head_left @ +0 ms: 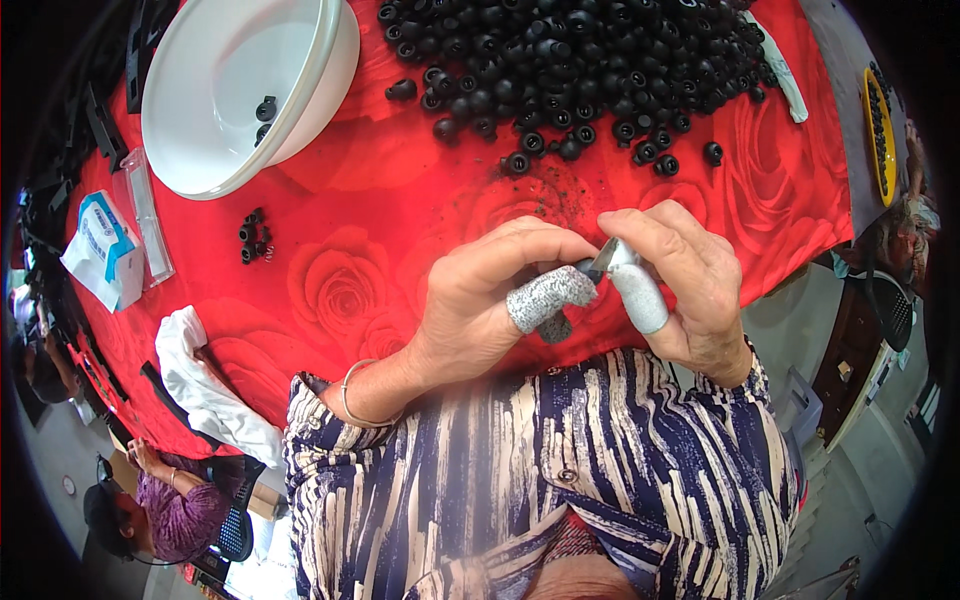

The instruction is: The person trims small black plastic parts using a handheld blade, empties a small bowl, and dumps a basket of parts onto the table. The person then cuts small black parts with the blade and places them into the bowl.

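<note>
Close together over the front of the table, both my hands are closed. My left hand pinches a small black plastic part, mostly hidden by the fingers. A speckled grey finger cover is on its thumb. My right hand holds a small metal blade against that part, and its thumb wears a pale grey cover. Dark shavings are scattered on the cloth just beyond my hands. Past them lies a large heap of black, round, hollow plastic parts.
A white bowl with a few black parts stands at the far left. Nearer lie small black pieces with a spring, a tissue pack, a clear plastic strip and a white cloth. A yellow tray sits far right. Another person sits lower left.
</note>
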A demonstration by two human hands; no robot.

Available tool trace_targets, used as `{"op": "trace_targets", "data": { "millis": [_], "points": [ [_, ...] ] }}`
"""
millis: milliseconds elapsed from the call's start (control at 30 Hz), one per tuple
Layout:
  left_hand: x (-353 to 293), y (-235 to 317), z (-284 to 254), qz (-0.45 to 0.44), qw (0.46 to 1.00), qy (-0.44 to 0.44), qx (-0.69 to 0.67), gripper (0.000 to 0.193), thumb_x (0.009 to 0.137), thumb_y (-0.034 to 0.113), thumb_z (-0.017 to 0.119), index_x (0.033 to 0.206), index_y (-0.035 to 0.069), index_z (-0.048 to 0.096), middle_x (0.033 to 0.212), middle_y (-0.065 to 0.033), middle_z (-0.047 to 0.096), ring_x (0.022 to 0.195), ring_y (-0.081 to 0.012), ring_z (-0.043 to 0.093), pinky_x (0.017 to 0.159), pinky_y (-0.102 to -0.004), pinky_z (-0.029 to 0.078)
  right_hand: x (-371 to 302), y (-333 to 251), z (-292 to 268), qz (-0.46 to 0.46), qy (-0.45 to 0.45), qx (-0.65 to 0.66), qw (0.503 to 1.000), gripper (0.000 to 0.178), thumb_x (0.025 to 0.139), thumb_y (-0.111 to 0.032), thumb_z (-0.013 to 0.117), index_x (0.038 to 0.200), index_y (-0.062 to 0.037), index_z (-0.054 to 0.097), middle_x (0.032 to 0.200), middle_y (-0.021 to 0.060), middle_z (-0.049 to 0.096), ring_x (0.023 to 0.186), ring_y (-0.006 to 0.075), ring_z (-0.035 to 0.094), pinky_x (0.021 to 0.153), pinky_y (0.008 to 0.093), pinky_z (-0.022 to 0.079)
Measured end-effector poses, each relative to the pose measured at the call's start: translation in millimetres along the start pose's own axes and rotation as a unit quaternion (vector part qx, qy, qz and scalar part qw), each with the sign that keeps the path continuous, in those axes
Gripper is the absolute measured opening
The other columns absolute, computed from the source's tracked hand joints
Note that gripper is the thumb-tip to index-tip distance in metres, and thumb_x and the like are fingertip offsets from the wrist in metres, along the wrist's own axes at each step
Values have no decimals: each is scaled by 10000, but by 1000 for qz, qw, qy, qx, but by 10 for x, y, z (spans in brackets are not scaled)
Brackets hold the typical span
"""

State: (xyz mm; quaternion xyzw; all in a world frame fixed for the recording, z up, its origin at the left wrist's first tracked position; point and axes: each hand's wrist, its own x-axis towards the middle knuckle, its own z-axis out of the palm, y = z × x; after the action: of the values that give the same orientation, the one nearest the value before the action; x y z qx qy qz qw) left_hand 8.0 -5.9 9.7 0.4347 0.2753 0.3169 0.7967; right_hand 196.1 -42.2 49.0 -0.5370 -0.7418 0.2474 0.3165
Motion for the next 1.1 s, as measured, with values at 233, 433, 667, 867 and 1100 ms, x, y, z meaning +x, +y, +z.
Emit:
{"op": "trace_targets", "data": {
  "millis": [233, 433, 667, 867, 1100],
  "points": [
    [-2, -3, -3, -7, 1000, 5, 14, 196, 829, 28, 612, 1018, -22, 603, 900, -70, 583, 750, -105, 596, 629, -219, 493, -4, 19, 2, 1, -6, -8, 1000, 351, 673, -32, 667, 1005, 35, 577, 770, 120, 554, 590, 240, 571, 494, 316, 462],
    [1, 21, 10, -36, 999, 29, 12, 197, 842, 27, 605, 1028, -37, 596, 896, -53, 585, 755, -96, 595, 627, -210, 507, 2, -8, 31, 27, -3, 8, 1000, 323, 689, -2, 653, 1002, 23, 575, 756, 109, 542, 578, 225, 561, 501, 301, 454],
    [39, -30, -24, -68, 988, 36, -133, 228, 829, 9, 616, 1054, -27, 600, 887, -48, 621, 785, -102, 607, 641, -217, 514, -42, -8, 8, 101, 61, 122, 986, 342, 660, 36, 686, 985, -1, 587, 726, 48, 537, 604, 121, 533, 500, 239, 405],
    [41, -39, -49, -49, 989, 8, -140, 230, 815, -2, 624, 1042, -30, 600, 909, -60, 626, 808, -121, 614, 650, -239, 544, -38, 79, 116, -2, 58, 125, 990, 349, 631, 60, 685, 964, 8, 593, 739, 72, 582, 580, 144, 539, 496, 246, 418],
    [21, -68, -67, -41, 988, -2, -149, 253, 785, -28, 647, 1032, -30, 594, 933, -83, 630, 829, -130, 612, 711, -255, 536, -33, 117, 197, -64, 88, 124, 986, 351, 610, 51, 686, 949, 21, 599, 784, 115, 623, 599, 177, 583, 486, 269, 453]
  ]
}}
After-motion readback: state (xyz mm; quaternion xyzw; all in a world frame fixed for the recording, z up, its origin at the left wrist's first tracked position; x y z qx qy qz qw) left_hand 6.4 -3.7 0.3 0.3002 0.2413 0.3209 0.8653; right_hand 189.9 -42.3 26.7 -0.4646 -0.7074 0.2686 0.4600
